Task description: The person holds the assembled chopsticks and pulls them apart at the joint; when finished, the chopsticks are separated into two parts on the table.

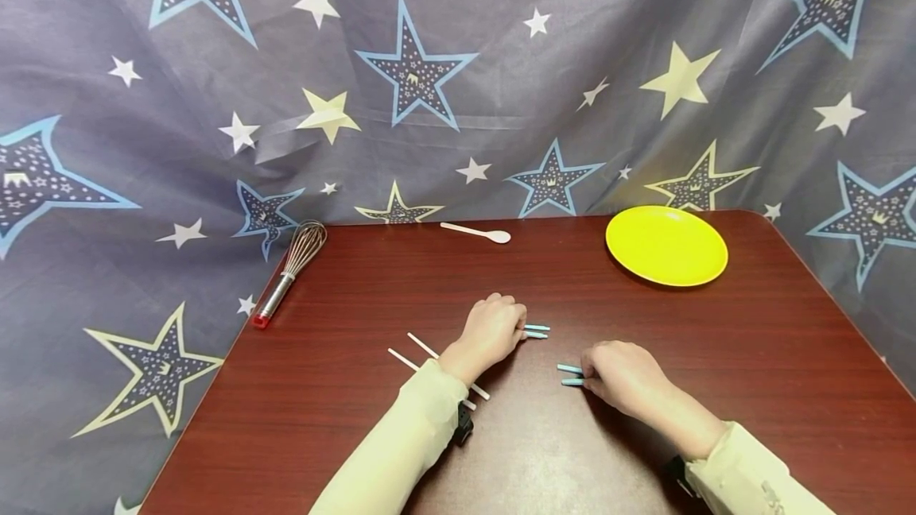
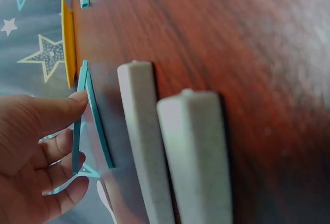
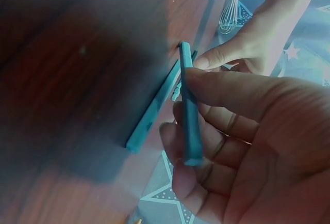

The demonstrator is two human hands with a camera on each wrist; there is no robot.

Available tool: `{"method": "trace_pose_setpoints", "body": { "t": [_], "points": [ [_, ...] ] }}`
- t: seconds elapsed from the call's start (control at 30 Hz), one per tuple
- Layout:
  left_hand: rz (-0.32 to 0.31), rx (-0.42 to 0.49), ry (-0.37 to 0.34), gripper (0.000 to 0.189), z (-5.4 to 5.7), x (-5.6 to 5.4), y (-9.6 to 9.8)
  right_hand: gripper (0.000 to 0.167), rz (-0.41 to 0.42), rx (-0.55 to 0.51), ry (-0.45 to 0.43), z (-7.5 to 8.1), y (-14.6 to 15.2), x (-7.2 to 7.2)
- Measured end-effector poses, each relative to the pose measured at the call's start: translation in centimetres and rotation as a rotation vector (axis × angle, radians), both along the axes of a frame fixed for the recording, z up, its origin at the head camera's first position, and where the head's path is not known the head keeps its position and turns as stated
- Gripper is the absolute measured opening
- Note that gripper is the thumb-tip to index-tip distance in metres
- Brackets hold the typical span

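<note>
Pinching a square-sided blue stick (image 2: 76, 144) between thumb and fingers, the left hand (image 1: 494, 324) sits near the centre of the frame, a second blue stick (image 2: 100, 123) just beside that one. The right hand (image 1: 624, 372), lower and right of centre, likewise grips a third blue stick (image 3: 191, 131), while a fourth blue stick (image 3: 152, 111) seems to lie on the tabletop (image 1: 572, 292). Such light fingertip holds probably suit thin pieces, leaving free ends pointing roughly towards the opposite pair. Two white sticks (image 1: 422, 345) pass beneath the left sleeve (image 1: 397, 443), perhaps parked within easy reach. The wire whisk (image 1: 285, 280) at left, white spoon (image 1: 475, 232) above centre and yellow plate (image 1: 667, 246) at upper right look set back to give both hands room.
</note>
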State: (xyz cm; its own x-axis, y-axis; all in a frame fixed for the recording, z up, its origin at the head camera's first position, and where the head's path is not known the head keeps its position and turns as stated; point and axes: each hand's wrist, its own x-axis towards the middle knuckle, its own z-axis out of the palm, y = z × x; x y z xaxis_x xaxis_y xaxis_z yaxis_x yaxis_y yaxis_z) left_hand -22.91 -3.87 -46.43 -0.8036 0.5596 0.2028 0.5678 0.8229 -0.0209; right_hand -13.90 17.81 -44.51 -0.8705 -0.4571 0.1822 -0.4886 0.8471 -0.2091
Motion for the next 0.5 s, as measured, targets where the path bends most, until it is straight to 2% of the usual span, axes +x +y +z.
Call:
{"method": "trace_pose_setpoints", "body": {
  "t": [0.5],
  "points": [
    [0.001, -0.056, -0.018, 0.024, -0.03, -0.47, 0.19, 0.04, -0.036, 0.016, -0.038, -0.14, -0.37, -0.15]
  ]
}}
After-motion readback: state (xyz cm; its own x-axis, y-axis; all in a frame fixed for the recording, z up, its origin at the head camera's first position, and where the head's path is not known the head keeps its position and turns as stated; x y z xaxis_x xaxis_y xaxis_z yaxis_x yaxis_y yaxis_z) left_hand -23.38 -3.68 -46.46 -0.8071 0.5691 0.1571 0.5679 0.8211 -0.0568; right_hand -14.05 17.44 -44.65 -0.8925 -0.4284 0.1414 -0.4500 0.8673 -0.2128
